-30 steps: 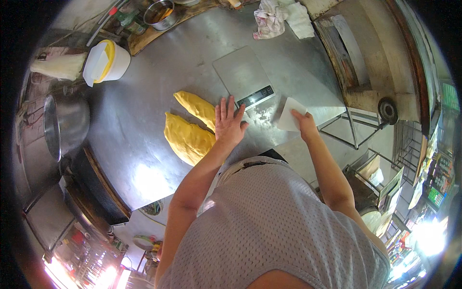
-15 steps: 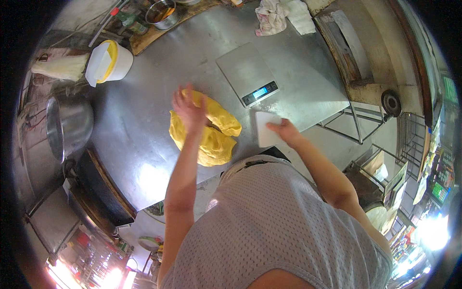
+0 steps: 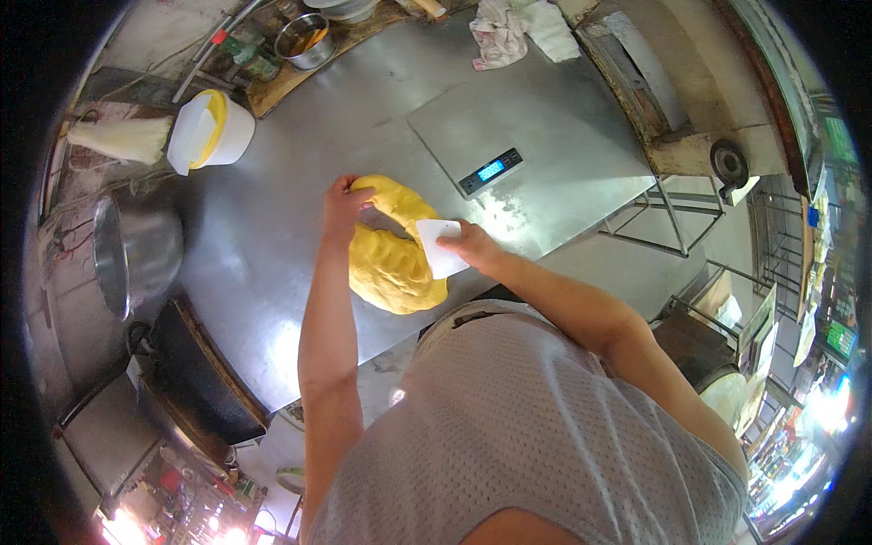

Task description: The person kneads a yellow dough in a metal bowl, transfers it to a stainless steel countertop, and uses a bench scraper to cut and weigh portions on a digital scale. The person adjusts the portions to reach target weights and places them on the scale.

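Observation:
A lump of yellow dough (image 3: 392,271) lies on the metal worktop, with a long strip curving along its far side and a gap between them. My left hand (image 3: 343,207) is closed at the left end of that strip, its fingertips on the dough. In my right hand (image 3: 476,247) is a white dough scraper (image 3: 438,243), held between thumb and fingers. The scraper lies against the right end of the dough and hides part of it. Beyond my right hand stands a flat kitchen scale (image 3: 465,136) with a lit blue display.
A white tub with a yellow rim (image 3: 232,136) and a big metal bowl (image 3: 150,254) stand along the left side. At the back are a small metal pot (image 3: 307,56), a bottle (image 3: 250,59) and crumpled cloths (image 3: 501,36). The metal worktop (image 3: 263,227) has its near edge by my waist.
My right hand has brought the scraper leftward onto the dough's right end. My left hand has shifted from above the dough to the strip's left end and closed there. The view has shifted slightly.

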